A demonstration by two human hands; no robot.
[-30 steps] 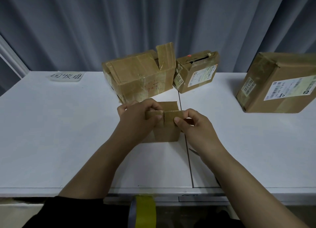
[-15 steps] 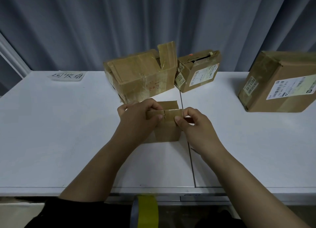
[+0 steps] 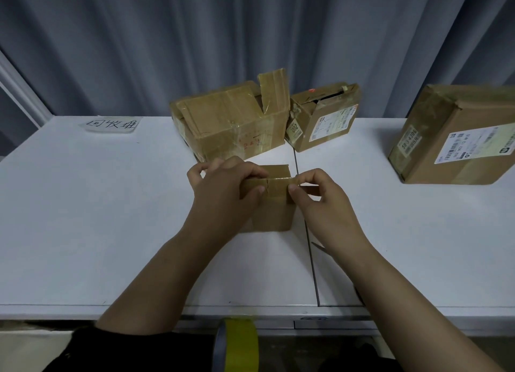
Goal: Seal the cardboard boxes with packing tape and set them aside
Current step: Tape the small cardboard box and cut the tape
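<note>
A small cardboard box (image 3: 274, 208) is held on a white table (image 3: 97, 218) by a left hand (image 3: 223, 196) and a right hand (image 3: 324, 204), its top flaps pinched together. Three other boxes (image 3: 231, 126) are set behind it; a yellow tape roll (image 3: 238, 343) is seen below.

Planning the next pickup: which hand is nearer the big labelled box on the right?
Right. The right hand grips the small box on the side toward the big labelled box; the left hand grips its opposite side.
</note>
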